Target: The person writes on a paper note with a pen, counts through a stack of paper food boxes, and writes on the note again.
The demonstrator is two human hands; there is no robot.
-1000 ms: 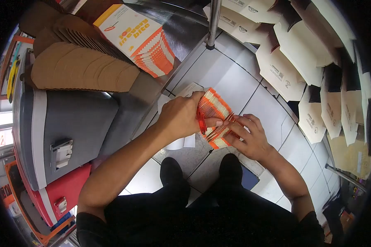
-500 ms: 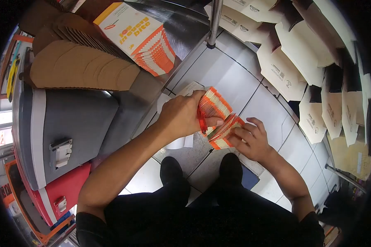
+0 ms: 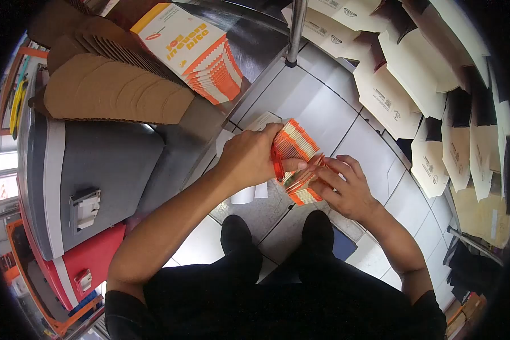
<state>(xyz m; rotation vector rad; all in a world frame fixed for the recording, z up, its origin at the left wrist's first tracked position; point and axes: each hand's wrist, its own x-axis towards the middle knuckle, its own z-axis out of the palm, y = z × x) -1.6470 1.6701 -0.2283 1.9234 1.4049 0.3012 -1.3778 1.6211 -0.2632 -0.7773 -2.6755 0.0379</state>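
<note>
A thick stack of orange-and-cream paper packets (image 3: 296, 141) is gripped in my left hand (image 3: 249, 156), fingers wrapped round its left side and thumb laid across it. A shiny red edge shows near that thumb. The packets part in a gap below the thumb. My right hand (image 3: 345, 188) is on the lower right part of the stack, its fingers bent against the packet edges. Its fingertips are partly hidden among the packets, whose exact kind I cannot make out.
White-and-orange printed paper bags (image 3: 181, 42) lie stacked on the metal counter (image 3: 255, 28), beside brown cardboard pieces (image 3: 107, 90). A grey box (image 3: 107, 175) and a red box (image 3: 96, 260) stand at left. Folded cartons (image 3: 382, 99) fill the right, past a metal post (image 3: 295, 34).
My right fingers have shifted slightly up and left, closer to my left thumb, over the lower part of the stack. My left hand stays almost in place.
</note>
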